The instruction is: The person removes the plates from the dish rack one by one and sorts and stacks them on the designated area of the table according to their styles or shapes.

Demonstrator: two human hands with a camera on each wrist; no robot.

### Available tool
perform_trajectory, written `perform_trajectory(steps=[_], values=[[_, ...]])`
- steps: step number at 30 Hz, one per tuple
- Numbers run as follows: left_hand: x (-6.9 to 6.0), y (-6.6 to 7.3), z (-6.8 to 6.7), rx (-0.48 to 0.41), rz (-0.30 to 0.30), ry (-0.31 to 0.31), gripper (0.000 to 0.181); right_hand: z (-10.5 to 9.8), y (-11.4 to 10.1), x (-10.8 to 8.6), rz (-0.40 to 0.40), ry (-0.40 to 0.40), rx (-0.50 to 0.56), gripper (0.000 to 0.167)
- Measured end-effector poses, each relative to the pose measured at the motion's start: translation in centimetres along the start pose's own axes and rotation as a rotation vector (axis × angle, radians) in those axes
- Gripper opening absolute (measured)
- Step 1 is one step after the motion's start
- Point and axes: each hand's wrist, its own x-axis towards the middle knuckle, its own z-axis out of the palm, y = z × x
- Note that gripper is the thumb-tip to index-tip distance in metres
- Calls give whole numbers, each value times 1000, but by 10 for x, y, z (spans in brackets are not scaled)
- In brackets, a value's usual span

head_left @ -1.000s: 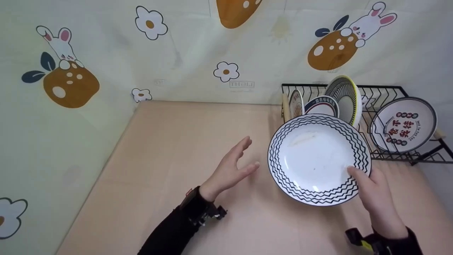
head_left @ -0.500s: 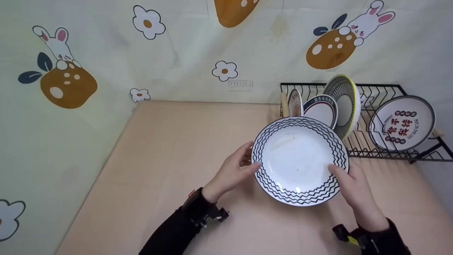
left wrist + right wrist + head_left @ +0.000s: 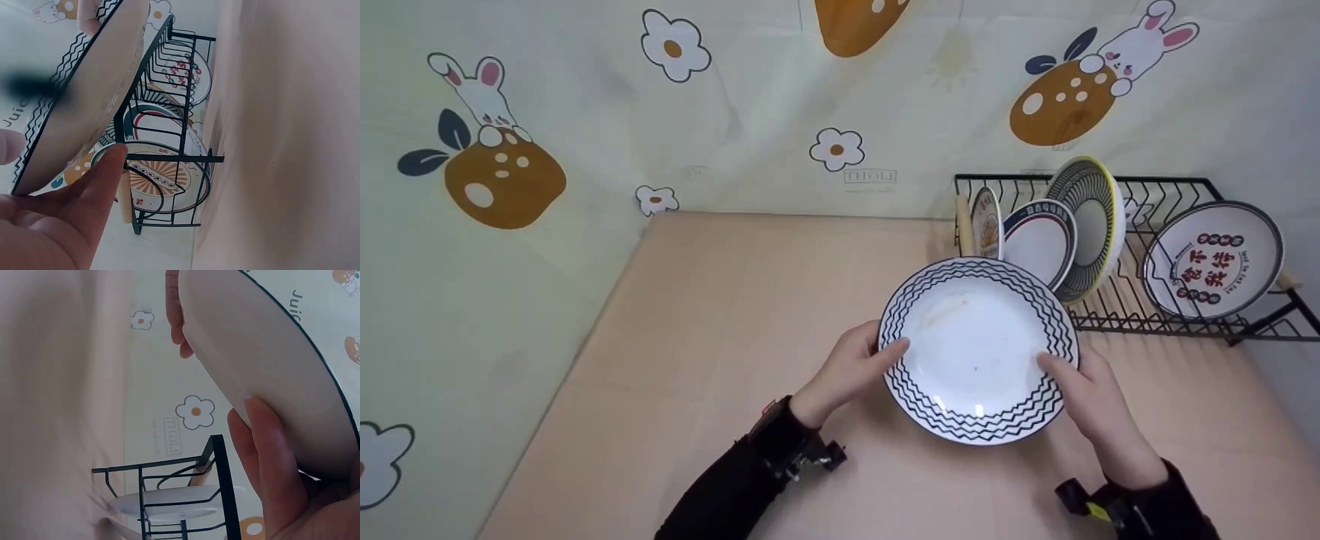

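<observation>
- From my end, the plate point(image 3: 975, 352) is up off the table point(image 3: 735, 315), in front of the left part of the rack point(image 3: 1170, 179).
- Left hand point(image 3: 844, 367) and right hand point(image 3: 1099, 420) are both clamped on its rim, thumbs on the face, fingers behind.
- My worry: glossy surface, so if one grip loosens it could twist or drop.
- Pushed back carelessly, I reckon it'd clip the rack or the dishes point(image 3: 1039, 244) in it.
- Face tilts up towards my head view, underside towards table and rack. It's round, so no long axis.
</observation>
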Motion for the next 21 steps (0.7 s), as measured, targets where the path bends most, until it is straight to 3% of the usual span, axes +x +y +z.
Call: perform_trajectory(steps=[8, 17, 21], values=[[-1, 2, -3, 69, 53, 4, 25, 1, 3, 2, -15, -10, 52, 49], [-3, 7, -2, 99, 71, 106, 18, 0, 6, 5, -42, -87, 72, 46], [-4, 11, -5, 86, 45, 123, 18, -1, 4, 5, -59, -120, 92, 45]])
